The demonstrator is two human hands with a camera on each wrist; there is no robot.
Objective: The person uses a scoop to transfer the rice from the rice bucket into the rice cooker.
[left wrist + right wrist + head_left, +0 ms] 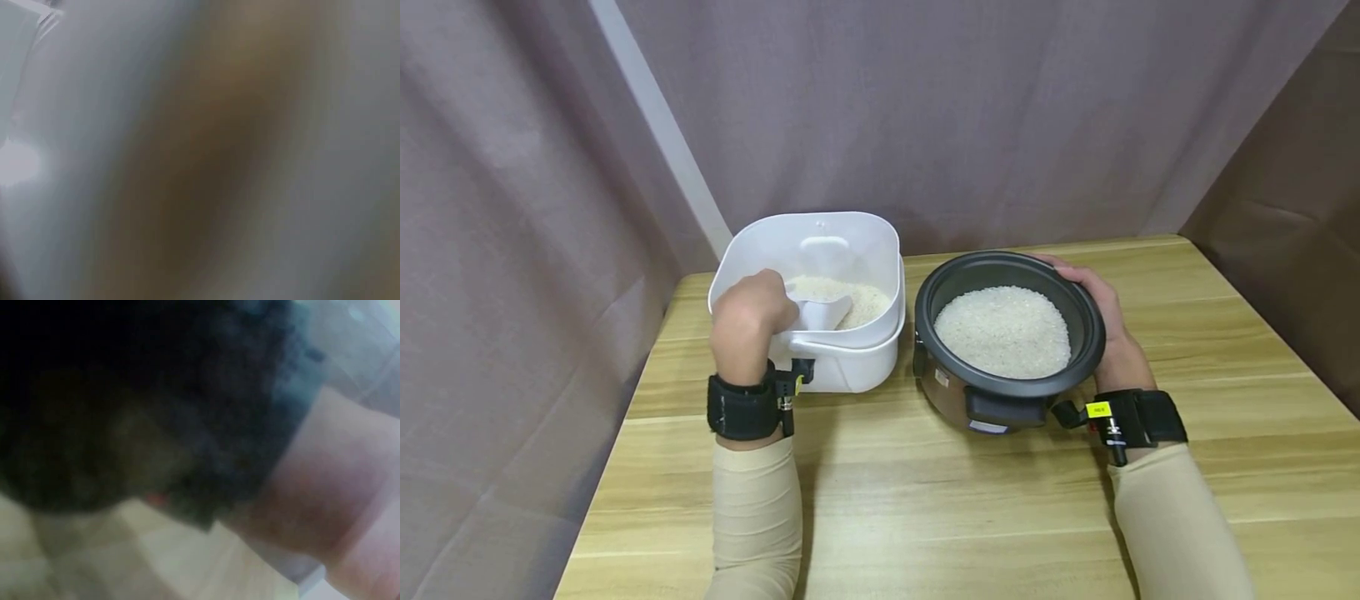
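Counts: two hands, one white rice bin [850, 367], one white scoop [824, 313], one black cooker pot [970, 392], one wooden table [925, 500].
Left hand [747, 321]: reaches over the near-left rim of the rice bin, knuckles up, fingers curled round the scoop's handle; forearm straight up from the near table edge, black wrist strap on.
Scoop: just right of the left hand, bowl down in the rice inside the bin.
Rice bin: under and beyond the left hand, partly filled with rice.
Cooker pot: between the hands, just right of the bin, holding a mound of rice.
Right hand [1105, 312]: cupped against the pot's far-right rim and wall, thumb on the rim, fingers wrapped round the outside.
Head view: shows the whole layout.
Left wrist view: only pale blur, nothing readable.
Right wrist view: blurred dark pot wall [125, 406] close against the hand [331, 487], with table below.
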